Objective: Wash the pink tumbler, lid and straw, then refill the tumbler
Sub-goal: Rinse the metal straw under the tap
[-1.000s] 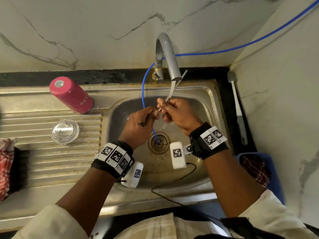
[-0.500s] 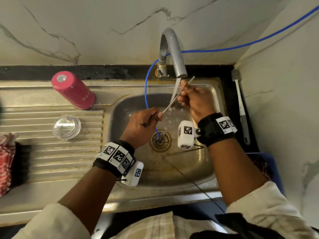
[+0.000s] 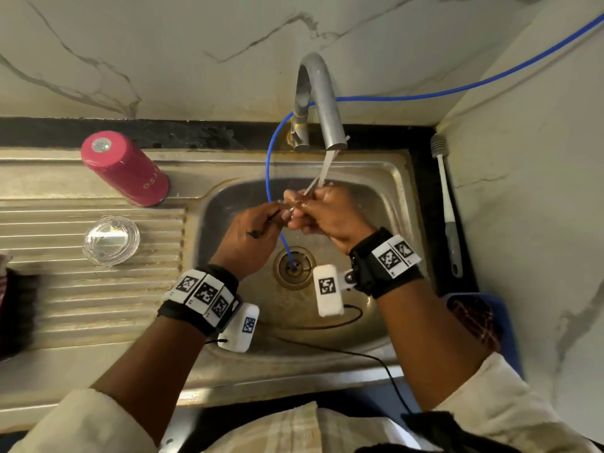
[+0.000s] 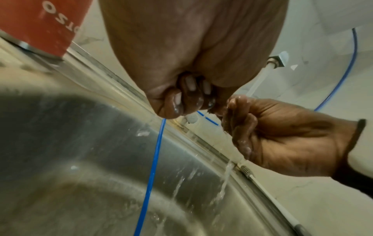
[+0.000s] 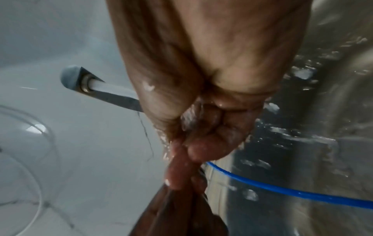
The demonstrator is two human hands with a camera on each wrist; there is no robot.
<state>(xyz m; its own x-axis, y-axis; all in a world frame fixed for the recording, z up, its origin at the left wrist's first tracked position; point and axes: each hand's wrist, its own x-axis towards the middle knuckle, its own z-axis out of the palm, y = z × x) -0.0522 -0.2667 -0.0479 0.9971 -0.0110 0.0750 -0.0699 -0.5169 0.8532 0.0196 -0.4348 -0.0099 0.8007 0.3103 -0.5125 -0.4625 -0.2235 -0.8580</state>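
Note:
Over the sink basin (image 3: 389, 191), both my hands hold the clear straw (image 3: 310, 188) in the stream running from the tap (image 3: 322, 103). My left hand (image 3: 261, 228) grips the straw's lower end, fingers curled tight (image 4: 191, 97). Right against it, my wet right hand (image 3: 327, 212) has its fingers wrapped round the straw (image 5: 201, 135); only a short piece of straw shows above it. The pink tumbler (image 3: 125, 170) stands upside down on the drainboard's back left, and the clear lid (image 3: 111, 240) lies in front of it.
A blue tube (image 3: 269, 171) runs from the wall down into the drain (image 3: 294, 268). A bottle brush (image 3: 446, 207) lies on the black counter right of the sink. A blue bin (image 3: 483, 322) stands at the right front, a red checked cloth (image 3: 4, 289) at the left edge.
Half a second ago my right hand was up at the straw's far end near the spout; it has slid back down the straw to my left hand, which stayed put.

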